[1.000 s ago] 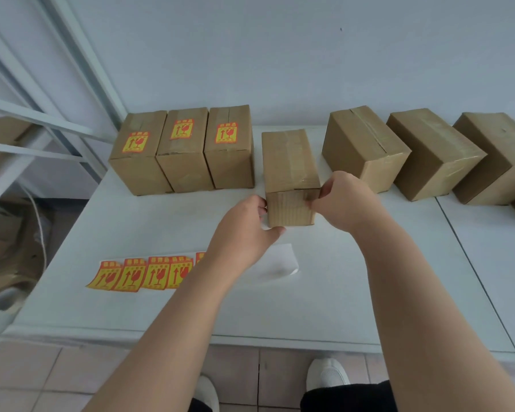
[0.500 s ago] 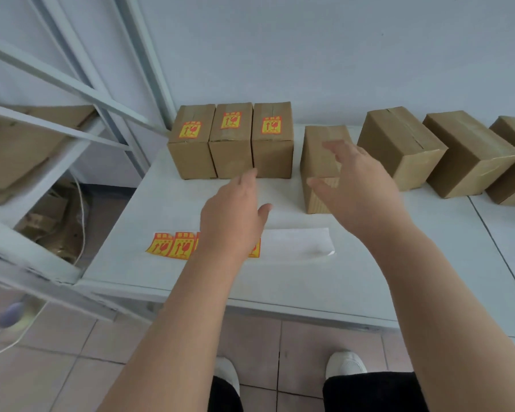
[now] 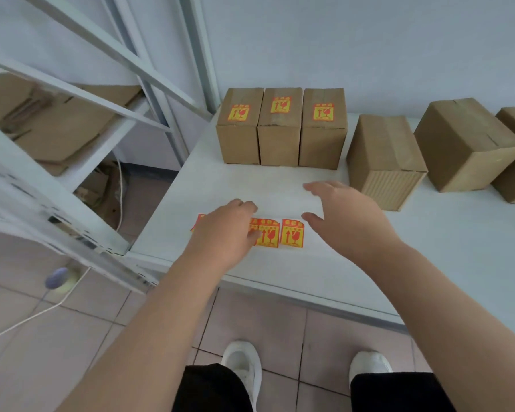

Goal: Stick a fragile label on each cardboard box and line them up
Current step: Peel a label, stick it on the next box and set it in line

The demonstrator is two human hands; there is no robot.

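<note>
Matt corrugated cardboard box (image 3: 385,162)

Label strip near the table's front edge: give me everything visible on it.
The white backing strip of red-and-yellow fragile labels lies flat on the white table near its front edge. Two labels show fully, each with arrows and a glass symbol; more are hidden under the left hand, which rests on it. The peeled white end runs under the open right hand.

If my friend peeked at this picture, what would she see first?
Probably the bright red and yellow stickers: a strip of fragile labels lies near the front edge of the white table, with the left hand on it and the right hand open beside it. Next, the three labelled boxes standing side by side at the back, with a plain box to their right.
</note>
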